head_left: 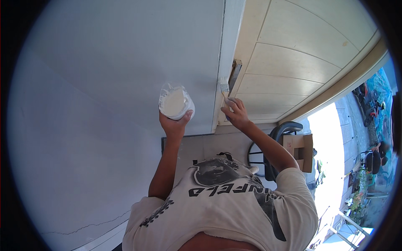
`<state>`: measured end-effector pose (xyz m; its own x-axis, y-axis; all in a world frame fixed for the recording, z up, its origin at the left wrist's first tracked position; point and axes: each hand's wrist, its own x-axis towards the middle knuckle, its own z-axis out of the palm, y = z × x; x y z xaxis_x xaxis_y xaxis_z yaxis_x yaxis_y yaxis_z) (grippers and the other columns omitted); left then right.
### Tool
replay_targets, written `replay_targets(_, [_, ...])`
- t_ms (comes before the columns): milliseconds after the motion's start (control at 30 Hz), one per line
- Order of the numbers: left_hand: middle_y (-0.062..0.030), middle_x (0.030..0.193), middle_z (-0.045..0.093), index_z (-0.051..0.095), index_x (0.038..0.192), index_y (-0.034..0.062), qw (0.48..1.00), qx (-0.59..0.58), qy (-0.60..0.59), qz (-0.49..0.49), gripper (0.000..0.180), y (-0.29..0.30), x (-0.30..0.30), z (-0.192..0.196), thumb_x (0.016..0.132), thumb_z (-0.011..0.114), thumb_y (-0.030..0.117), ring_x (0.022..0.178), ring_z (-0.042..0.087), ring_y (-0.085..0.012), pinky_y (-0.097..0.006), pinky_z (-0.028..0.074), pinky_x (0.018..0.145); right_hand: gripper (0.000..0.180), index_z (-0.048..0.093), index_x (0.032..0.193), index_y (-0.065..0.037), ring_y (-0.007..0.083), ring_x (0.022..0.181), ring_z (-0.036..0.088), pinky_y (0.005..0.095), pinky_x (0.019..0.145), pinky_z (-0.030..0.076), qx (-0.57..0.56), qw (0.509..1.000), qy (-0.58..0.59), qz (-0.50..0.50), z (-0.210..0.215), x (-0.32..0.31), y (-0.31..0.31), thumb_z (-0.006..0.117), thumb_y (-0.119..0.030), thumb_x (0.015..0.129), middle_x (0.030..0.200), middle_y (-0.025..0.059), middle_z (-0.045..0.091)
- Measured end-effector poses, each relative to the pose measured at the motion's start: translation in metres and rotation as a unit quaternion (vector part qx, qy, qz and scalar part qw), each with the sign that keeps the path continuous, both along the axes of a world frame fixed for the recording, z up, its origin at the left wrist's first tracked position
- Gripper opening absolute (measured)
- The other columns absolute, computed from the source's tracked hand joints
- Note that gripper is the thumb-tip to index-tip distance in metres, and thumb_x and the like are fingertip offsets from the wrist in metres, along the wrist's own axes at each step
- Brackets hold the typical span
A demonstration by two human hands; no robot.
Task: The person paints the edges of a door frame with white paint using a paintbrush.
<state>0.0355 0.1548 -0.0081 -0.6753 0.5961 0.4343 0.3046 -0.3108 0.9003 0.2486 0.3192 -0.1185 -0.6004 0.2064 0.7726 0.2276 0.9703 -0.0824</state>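
My left hand (172,124) is raised and grips a small clear tub of white paint (176,101) from below, held in front of a white wall (104,83). My right hand (235,112) holds a paintbrush (225,88) with its bristles pointing up against the white vertical trim (228,46) at the wall's edge. Both arms reach up from my light printed T-shirt (226,201).
Right of the trim runs a cream panelled surface (293,54). Below my right arm stand a black chair (272,146) and an open cardboard box (299,150). A sunlit paved yard with clutter lies at the far right (360,167). A crack runs along the wall at lower left (92,226).
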Motion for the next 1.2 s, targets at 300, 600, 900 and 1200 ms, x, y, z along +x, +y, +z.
replay_targets(300, [-0.0111, 0.121, 0.063, 0.054, 0.128, -0.0002, 1.0, -0.015, -0.001, -0.015, 0.072, -0.003, -0.003, -0.004, 0.067, 0.09, 0.006, 0.112, 0.062, -0.0213, -0.036, 0.05, 0.1, 0.039, 0.065, 0.104, -0.015, 0.0372, 0.117, 0.055, 0.0504, 0.096, 0.047, -0.053, 0.998, -0.039, 0.019, -0.008, 0.003, -0.009, 0.075, -0.006, 0.068, 0.117, 0.0117, 0.056])
replay_targets(600, [-0.0114, 0.122, 0.063, 0.053, 0.129, -0.0006, 1.0, -0.02, -0.004, -0.023, 0.072, -0.008, 0.0, 0.0, 0.067, 0.091, 0.007, 0.112, 0.063, -0.0209, -0.036, 0.05, 0.099, 0.012, 0.065, 0.095, -0.007, 0.0269, 0.086, 0.063, 0.0399, 0.074, 0.052, -0.19, 0.969, -0.123, 0.099, 0.158, 0.003, 0.049, 0.072, -0.005, 0.085, 0.091, 0.0051, 0.062])
replay_targets(900, [-0.0116, 0.122, 0.063, 0.053, 0.129, -0.0011, 1.0, -0.002, -0.006, -0.027, 0.071, -0.008, 0.003, 0.004, 0.069, 0.09, 0.007, 0.112, 0.063, -0.0211, -0.037, 0.051, 0.099, 0.021, 0.067, 0.094, -0.011, 0.0257, 0.095, 0.066, 0.0404, 0.078, 0.055, 0.055, 0.996, 0.048, 0.046, 0.246, 0.023, 0.045, 0.075, -0.002, 0.076, 0.098, 0.0055, 0.066])
replay_targets(1200, [-0.011, 0.118, 0.065, 0.057, 0.125, -0.0027, 1.0, -0.008, -0.002, 0.007, 0.062, -0.006, 0.01, 0.013, 0.069, 0.084, 0.001, 0.109, 0.065, -0.0209, -0.036, 0.051, 0.098, 0.04, 0.066, 0.106, -0.015, 0.0333, 0.119, 0.059, 0.046, 0.091, 0.054, 0.042, 0.998, -0.004, 0.051, 0.091, 0.009, 0.032, 0.076, -0.007, 0.069, 0.125, 0.0116, 0.06])
